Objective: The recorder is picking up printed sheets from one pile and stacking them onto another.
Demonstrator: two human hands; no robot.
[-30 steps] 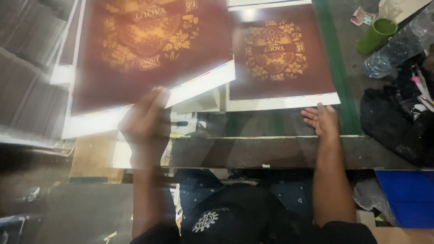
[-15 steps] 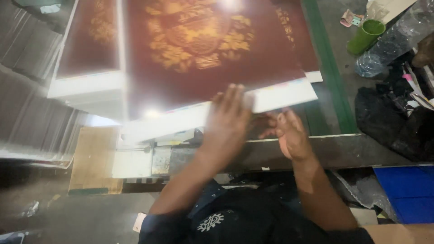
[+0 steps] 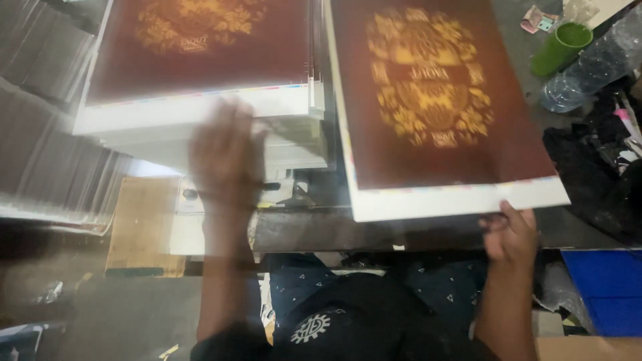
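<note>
A dark red printed sheet with a gold ornament and white margins lies on the worktable at the right. My right hand grips its near white edge at the lower right corner. To the left sits a thick stack of the same red sheets. My left hand is blurred and open in front of that stack's near edge, holding nothing.
A green cup and a clear plastic bottle stand at the far right of the table. Black cloth lies beside them. A blue crate sits low right. A brown board lies below the stack, with grey sheet piles to the left.
The sheet I carried from the left stack now lies flat on the right. My left hand has let go and swung back left toward the stack; my right hand holds the sheet's near corner.
</note>
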